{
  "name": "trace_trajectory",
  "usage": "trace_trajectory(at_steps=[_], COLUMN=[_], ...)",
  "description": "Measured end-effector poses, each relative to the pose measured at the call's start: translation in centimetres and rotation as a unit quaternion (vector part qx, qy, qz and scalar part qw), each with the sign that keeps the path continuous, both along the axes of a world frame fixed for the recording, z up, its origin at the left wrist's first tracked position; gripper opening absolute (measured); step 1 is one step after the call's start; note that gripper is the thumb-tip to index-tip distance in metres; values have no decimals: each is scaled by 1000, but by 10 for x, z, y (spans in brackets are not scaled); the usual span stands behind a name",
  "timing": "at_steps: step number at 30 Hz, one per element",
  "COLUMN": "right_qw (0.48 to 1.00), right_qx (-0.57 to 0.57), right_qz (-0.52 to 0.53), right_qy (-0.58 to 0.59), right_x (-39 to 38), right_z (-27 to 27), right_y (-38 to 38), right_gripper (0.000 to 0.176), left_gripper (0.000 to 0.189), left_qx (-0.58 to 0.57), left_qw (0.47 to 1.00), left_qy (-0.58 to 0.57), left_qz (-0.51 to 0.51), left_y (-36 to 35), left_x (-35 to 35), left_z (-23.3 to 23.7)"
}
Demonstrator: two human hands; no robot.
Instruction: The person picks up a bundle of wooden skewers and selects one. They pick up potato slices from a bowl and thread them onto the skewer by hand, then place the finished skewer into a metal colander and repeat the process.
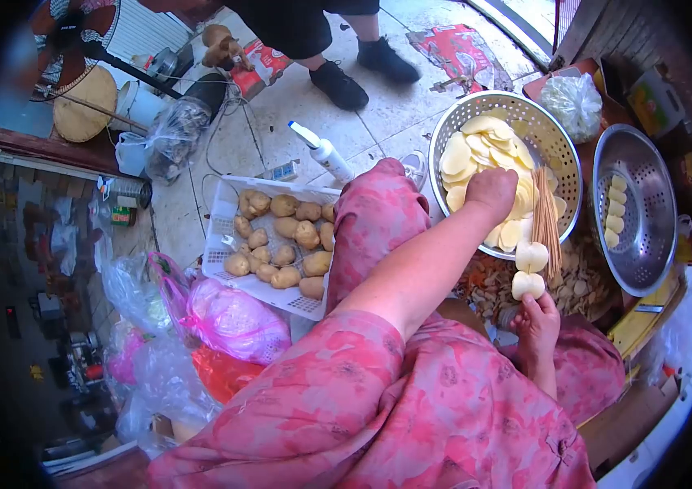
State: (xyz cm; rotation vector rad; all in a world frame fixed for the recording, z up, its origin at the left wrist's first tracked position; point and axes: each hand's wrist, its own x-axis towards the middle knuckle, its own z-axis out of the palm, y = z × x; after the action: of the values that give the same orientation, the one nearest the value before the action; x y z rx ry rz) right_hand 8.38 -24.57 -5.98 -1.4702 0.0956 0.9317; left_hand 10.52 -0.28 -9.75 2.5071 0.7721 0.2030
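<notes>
Pale floor tiles spread around the far and left sides of the work. At the near right, the right hand pinched the lower end of two potato slices set in line, apparently on a skewer. Farther off, the left hand was curled down into a perforated colander; whether it gripped anything could not be told. The slices looked light, moist and probably slippery, firm enough to thread but likely to split if squeezed; a pinch at their edges, near the stick, seemed the safest hold. Loose slices heaped that colander, with a bundle of thin, stiff skewers across its near right side. Another colander, at the right, held a row of slices. Whole potatoes filled a white basket on the left.
</notes>
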Motion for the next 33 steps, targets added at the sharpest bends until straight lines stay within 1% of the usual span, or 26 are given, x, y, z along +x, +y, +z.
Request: trace_trajectory(at_steps=[2,3,5,6,8,9,10,11,12,13,14,15,16,18,19,20,21,22,24,28,33], right_qw=[1000,1000,1000,1000,999,999,999,998,996,995,992,992,991,993,993,993,993,994,992,993,994], right_qx=[-3,-7,-3,0,-3,-7,-12,-20,-33,-32,-34,-22,-9,-9,-2,9,15,11,31,30,37], right_qz=[2,5,9,12,21,25,19,39,53,64,74,89,106,96,98,102,106,99,115,111,106], right_qy=[-6,-10,-16,-20,-29,-40,-44,-51,-59,-76,-94,-86,-78,-69,-66,-62,-50,-53,-36,-25,-17], right_x=[-2,-3,-4,-5,-6,-7,-8,-9,-10,-11,-12,-10,-9,-12,-12,-12,-12,-11,-11,-11,-10], right_z=[3,3,0,0,3,5,7,9,11,9,5,0,-1,8,6,3,3,3,4,8,5], right_y=[0,0,-3,-4,-2,-1,1,3,4,3,2,-1,-3,2,0,-1,-2,-3,-3,-3,-5], right_gripper=[19,18,18,18,19,19,19,20,20,19,19,18,18,17,17,16,14,14,14,14,14], left_gripper=[10,10,8,8,9,9,14,21,21,22,24,27,27,28,30,33,33,31,28,26,26], left_qx=[32,33,114,114,64,60,-67,-198,-211,-308,-405,-498,-527,-539,-581,-599,-601,-618,-631,-626,-595], left_qw=[997,998,991,991,993,993,990,967,966,927,875,809,782,760,722,708,699,683,676,680,704], left_qy=[24,23,-45,-45,-103,-104,-108,-109,-112,-159,-199,-230,-263,-315,-315,-317,-325,-334,-324,-323,-329], left_qz=[-58,-57,-61,-58,4,3,63,116,100,139,175,209,205,180,203,199,213,203,197,204,205], left_y=[2,2,1,0,-2,1,6,8,9,12,16,16,17,22,18,19,19,21,24,23,22], left_x=[-4,-6,-13,-15,-21,-22,-20,-16,-14,-15,-17,-18,-19,-22,-24,-26,-26,-26,-26,-25,-23], left_z=[3,3,3,4,11,13,16,19,19,21,23,25,27,17,34,38,39,40,44,53,53])
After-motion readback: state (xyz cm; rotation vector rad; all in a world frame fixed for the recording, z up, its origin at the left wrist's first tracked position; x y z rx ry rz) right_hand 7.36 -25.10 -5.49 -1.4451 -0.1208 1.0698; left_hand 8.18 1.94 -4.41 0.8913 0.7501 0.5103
